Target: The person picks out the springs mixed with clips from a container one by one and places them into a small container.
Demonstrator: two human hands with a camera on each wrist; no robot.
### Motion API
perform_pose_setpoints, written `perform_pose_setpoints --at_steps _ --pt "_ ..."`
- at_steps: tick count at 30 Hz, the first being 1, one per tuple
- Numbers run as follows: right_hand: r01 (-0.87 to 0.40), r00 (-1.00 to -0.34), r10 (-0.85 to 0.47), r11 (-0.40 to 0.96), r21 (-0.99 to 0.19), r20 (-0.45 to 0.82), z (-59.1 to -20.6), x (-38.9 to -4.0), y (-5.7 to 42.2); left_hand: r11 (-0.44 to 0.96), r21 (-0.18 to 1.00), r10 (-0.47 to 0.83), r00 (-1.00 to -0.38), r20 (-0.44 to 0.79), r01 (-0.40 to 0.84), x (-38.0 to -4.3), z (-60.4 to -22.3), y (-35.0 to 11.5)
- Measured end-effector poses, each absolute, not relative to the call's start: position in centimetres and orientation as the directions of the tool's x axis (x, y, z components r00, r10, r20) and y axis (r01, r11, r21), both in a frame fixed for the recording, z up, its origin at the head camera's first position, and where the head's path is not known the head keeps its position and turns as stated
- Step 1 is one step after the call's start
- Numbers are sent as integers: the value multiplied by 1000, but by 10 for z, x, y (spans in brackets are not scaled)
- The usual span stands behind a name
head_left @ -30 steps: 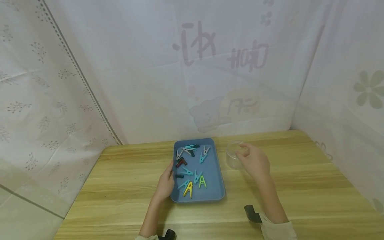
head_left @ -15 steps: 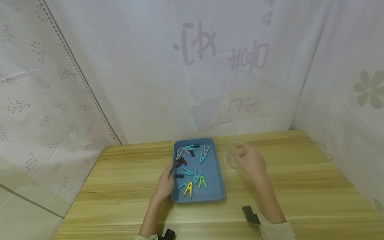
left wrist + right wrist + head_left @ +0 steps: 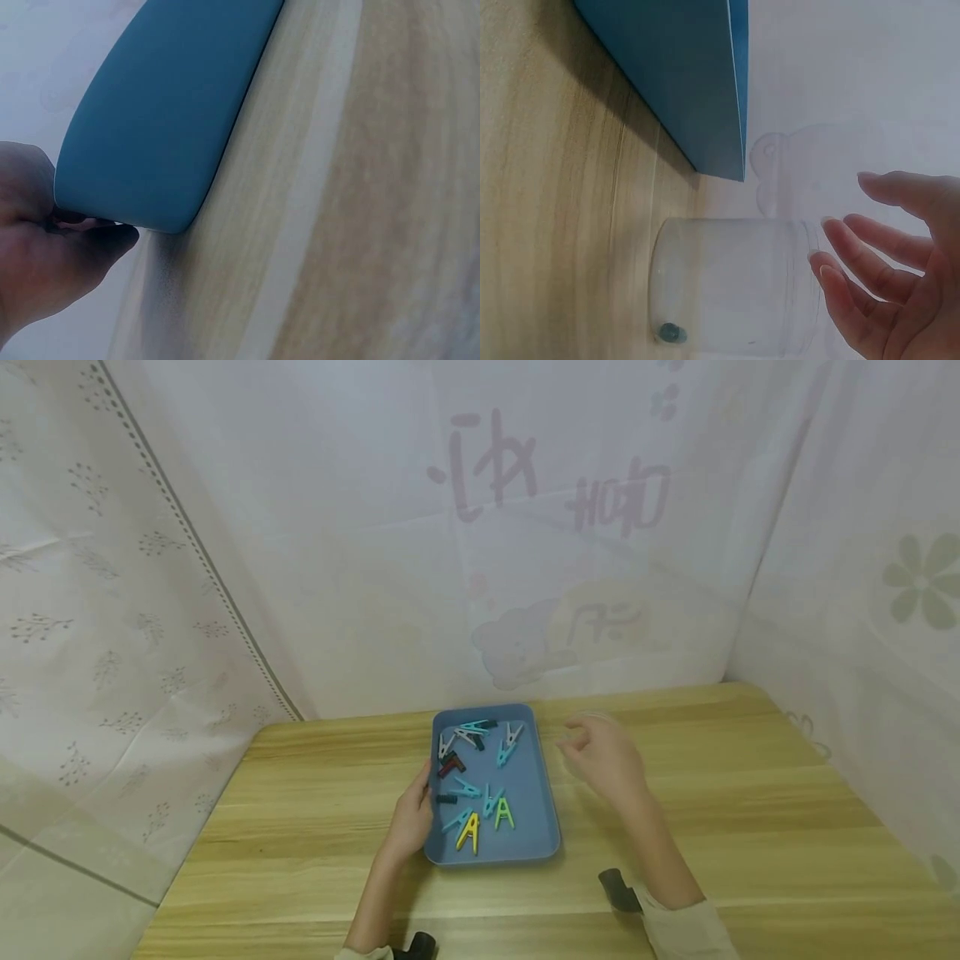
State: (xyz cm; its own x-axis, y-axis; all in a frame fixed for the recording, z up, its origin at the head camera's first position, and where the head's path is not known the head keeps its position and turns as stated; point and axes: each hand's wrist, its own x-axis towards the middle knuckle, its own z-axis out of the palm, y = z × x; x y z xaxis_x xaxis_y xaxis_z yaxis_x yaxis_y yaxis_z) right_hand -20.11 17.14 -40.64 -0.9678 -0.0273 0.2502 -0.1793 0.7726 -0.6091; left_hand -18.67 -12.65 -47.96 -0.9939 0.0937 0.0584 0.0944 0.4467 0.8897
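Observation:
My left hand [image 3: 411, 820] grips the left side of a blue tray [image 3: 531, 814]; in the left wrist view its thumb and fingers close at the tray's edge. Inside lie several clothespins: a yellow one [image 3: 468, 833], a green one [image 3: 504, 814], teal and whitish ones, plus several small dark pieces [image 3: 447, 799]. My right hand [image 3: 606, 758] hovers right of the tray, fingers loosely bent and apart, nothing between them. In the right wrist view it is at the mouth of a clear jar [image 3: 735, 277], which has a small dark piece [image 3: 672, 332] at its bottom. The hand mostly hides the jar in the head view.
A wood-grain table [image 3: 315, 802] carries the tray and jar. Behind it hangs a pale printed cloth [image 3: 375, 610], with more patterned cloth on both sides. Dark wrist mounts [image 3: 619, 890] sit on both forearms.
My right hand has moved left from over the jar toward the tray, covering the jar in the head view. The left hand, tray and clothespins stay as they were.

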Motion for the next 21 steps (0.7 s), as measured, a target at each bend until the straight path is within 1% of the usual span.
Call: perform_pose_setpoints --at_steps 7,9,11,16,21 --pt "-232 -960 -105 814 -532 258 -401 -209 161 446 890 97 -993 62 100 -186 -479 -127" --pt "-245 -961 -135 818 -519 242 -399 -212 157 442 892 98 -993 60 98 -186 -479 -127" --pt "-260 -962 -168 815 -518 217 -397 -213 155 442 891 102 -993 66 104 -186 -479 -128" --pt "-255 -966 -224 780 -571 126 -392 -217 149 456 883 103 -992 71 111 -185 -481 -129" --pt "-270 -962 -247 786 -556 117 -392 -222 146 454 883 110 -991 76 118 -186 -482 -129"
